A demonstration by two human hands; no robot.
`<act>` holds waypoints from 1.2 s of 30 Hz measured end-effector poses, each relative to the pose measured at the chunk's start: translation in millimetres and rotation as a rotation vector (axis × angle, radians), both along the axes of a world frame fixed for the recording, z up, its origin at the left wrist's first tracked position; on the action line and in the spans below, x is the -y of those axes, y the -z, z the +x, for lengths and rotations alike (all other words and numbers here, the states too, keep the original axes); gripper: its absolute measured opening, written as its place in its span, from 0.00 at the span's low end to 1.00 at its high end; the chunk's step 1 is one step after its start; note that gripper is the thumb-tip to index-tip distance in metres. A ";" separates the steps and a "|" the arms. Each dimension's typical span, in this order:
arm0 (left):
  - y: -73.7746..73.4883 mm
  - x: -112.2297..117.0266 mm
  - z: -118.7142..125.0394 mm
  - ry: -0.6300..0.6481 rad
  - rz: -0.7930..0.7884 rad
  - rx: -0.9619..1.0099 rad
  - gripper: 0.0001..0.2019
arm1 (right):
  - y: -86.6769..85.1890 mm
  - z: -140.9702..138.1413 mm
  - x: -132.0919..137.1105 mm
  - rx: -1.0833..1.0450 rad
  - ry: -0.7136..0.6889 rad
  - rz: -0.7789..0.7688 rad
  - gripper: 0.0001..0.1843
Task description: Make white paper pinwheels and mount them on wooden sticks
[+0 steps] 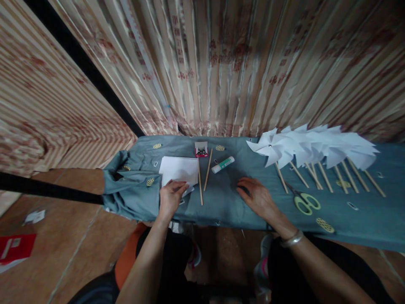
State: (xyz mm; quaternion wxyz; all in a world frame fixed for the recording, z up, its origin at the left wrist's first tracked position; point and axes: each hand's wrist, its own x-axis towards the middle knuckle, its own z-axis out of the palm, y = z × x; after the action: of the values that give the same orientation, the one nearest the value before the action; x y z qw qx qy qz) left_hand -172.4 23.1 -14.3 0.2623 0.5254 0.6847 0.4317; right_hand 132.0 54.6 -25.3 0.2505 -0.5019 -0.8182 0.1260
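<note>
My left hand [171, 197] is closed at the near edge of a stack of white paper [179, 169], its fingertips pinching a sheet whose corner is lifted. To the right of the paper, two thin wooden sticks [208, 169] lie on the cloth. My right hand [255, 196] rests on the table with nothing in it, fingers loosely bent and the thumb apart. Between the hands and farther back lies a glue stick [223, 164] with a green label. Behind the sticks stands a small open red box [201, 150] with small dark metal pieces inside.
Several white paper pinwheels [316, 145] on wooden sticks lie overlapping at the right. Scissors with green handles [304, 202] lie in front of them. A grey-green cloth [228, 207] covers the narrow table; a patterned curtain [221, 67] hangs behind. A black pole [85, 71] slants at the left.
</note>
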 end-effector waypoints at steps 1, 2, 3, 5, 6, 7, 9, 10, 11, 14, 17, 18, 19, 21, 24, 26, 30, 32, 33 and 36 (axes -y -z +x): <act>-0.9 0.0 -0.4 0.000 -0.001 0.019 0.10 | 0.0 0.1 0.1 -0.001 0.000 0.003 0.11; -1.8 0.1 -0.9 0.004 -0.002 0.040 0.10 | -0.1 0.1 0.2 -0.002 0.001 0.006 0.11; -2.8 0.2 -1.3 0.006 -0.002 0.060 0.11 | -0.2 0.3 0.3 -0.002 0.002 0.007 0.11; -4.4 0.4 -1.9 0.005 0.001 0.097 0.12 | -0.5 0.7 0.5 -0.003 0.001 0.002 0.11; -5.0 0.4 -2.1 -0.004 0.005 0.114 0.12 | -0.8 0.9 0.6 -0.005 -0.003 -0.003 0.11; -5.5 0.3 -2.4 -0.017 0.006 0.132 0.13 | -1.0 1.1 0.7 -0.009 -0.007 -0.008 0.11; -6.3 -0.1 -3.3 -0.042 0.002 0.169 0.13 | -1.7 1.4 0.7 -0.019 -0.012 -0.012 0.11; -6.9 -0.4 -4.0 -0.058 -0.004 0.184 0.14 | -2.1 1.4 0.7 -0.021 -0.015 -0.015 0.11; -7.9 -0.7 -4.6 -0.080 -0.007 0.195 0.14 | -2.7 1.2 0.6 -0.024 -0.019 -0.019 0.11; -15.2 0.0 -3.3 -0.155 0.023 0.193 0.13 | -6.9 -0.4 1.5 -0.048 -0.030 -0.031 0.12; -30.4 6.1 10.3 -0.118 0.123 0.164 0.11 | -17.8 -3.0 7.1 -0.103 -0.028 0.001 0.13; -36.3 9.8 18.8 -0.058 0.155 0.140 0.10 | -22.9 -3.8 10.7 -0.121 -0.026 0.028 0.13; -41.8 14.1 29.1 0.001 0.188 0.105 0.09 | -28.6 -4.2 15.3 -0.136 -0.025 0.061 0.14; -49.8 24.3 53.8 0.176 0.237 0.035 0.08 | -39.9 -3.4 26.7 -0.157 -0.036 0.135 0.20; -50.5 40.3 93.0 0.451 0.293 0.012 0.08 | -51.3 3.7 45.9 -0.131 -0.116 0.180 0.25; -44.4 49.2 114.6 0.586 0.302 0.001 0.08 | -52.4 12.9 57.0 -0.097 -0.170 0.148 0.17; -28.1 57.4 137.3 0.727 0.277 -0.056 0.10 | -43.5 36.0 70.3 -0.086 -0.212 0.047 0.12; -21.9 55.7 139.1 0.729 0.264 -0.119 0.11 | -38.2 45.8 72.7 -0.101 -0.206 0.009 0.11; -19.5 53.7 138.4 0.723 0.253 -0.156 0.12 | -36.0 49.8 72.9 -0.113 -0.206 -0.014 0.10; -15.4 45.6 134.3 0.714 0.177 -0.227 0.11 | -31.5 58.1 68.2 -0.180 -0.197 -0.103 0.07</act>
State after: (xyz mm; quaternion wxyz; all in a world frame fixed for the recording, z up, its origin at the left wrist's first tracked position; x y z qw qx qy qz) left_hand -38.1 -22.5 1.1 0.2721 0.7958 0.4436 0.3096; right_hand 190.1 -13.6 6.2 0.2831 -0.4179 -0.8303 0.2362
